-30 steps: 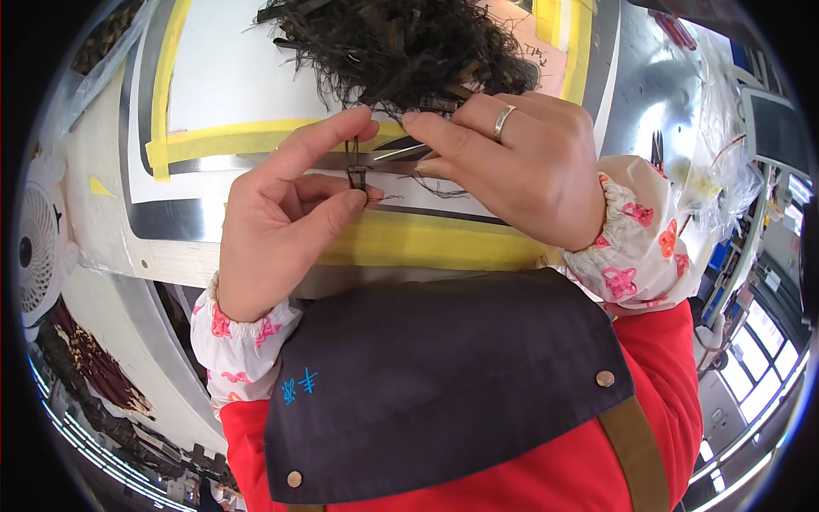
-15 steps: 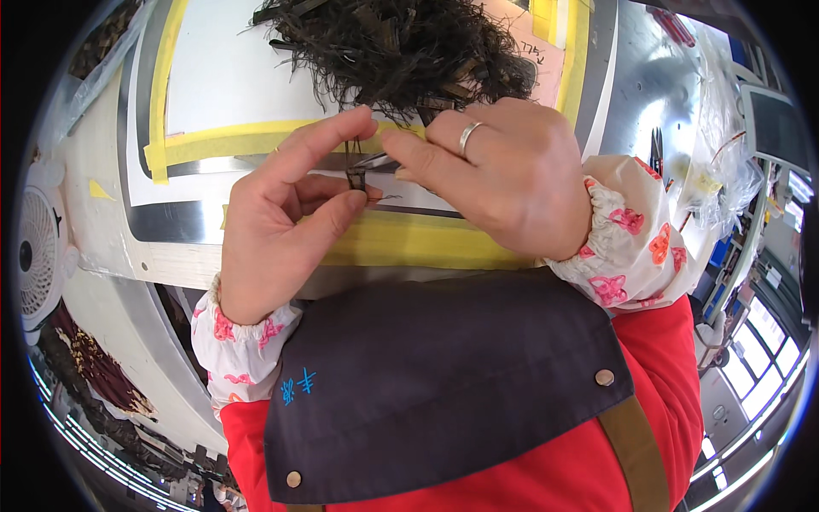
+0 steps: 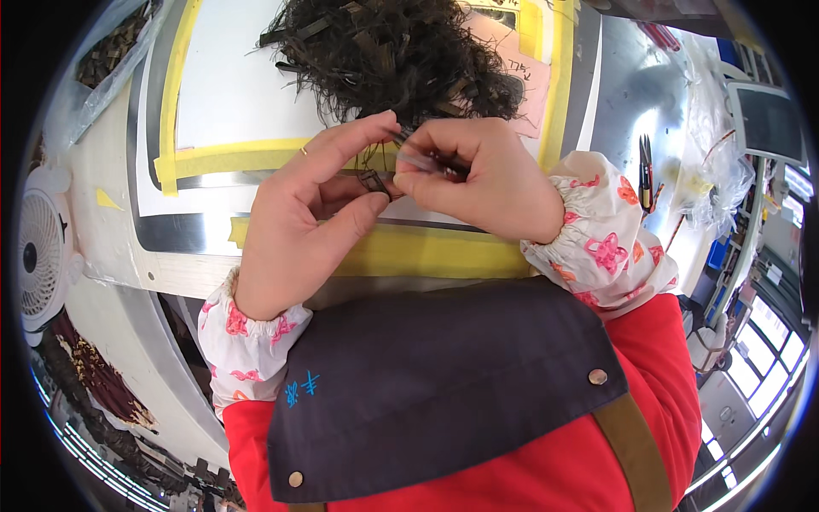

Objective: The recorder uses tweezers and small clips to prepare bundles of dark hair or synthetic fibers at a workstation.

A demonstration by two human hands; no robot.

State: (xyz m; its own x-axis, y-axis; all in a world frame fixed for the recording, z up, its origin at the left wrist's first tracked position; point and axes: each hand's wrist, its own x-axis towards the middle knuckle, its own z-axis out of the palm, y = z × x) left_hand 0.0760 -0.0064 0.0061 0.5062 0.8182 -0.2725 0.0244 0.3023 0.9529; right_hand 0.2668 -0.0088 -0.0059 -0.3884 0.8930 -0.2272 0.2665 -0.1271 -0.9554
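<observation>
Between thumb and fingers of my left hand (image 3: 294,222) is a small dark piece of fabric (image 3: 373,181), with loose threads standing up from it. My right hand (image 3: 490,183) grips a pair of metal thread snips (image 3: 420,158), partly hidden by its fingers. The snips' blades point toward the left hand, close to the threads, and are blurred. Just beyond both hands lies a large heap of dark, frayed fabric pieces (image 3: 384,64).
Yellow tape (image 3: 409,247) edges the work surface. Another pair of snips (image 3: 646,175) lies at the right, near clear plastic bags (image 3: 712,162). A white fan (image 3: 47,252) stands at the left, below a bag of dark pieces (image 3: 115,51).
My right hand has turned and moved lower, showing more of the snips. The small piece has tilted in my left fingers. The whole view has shifted slightly.
</observation>
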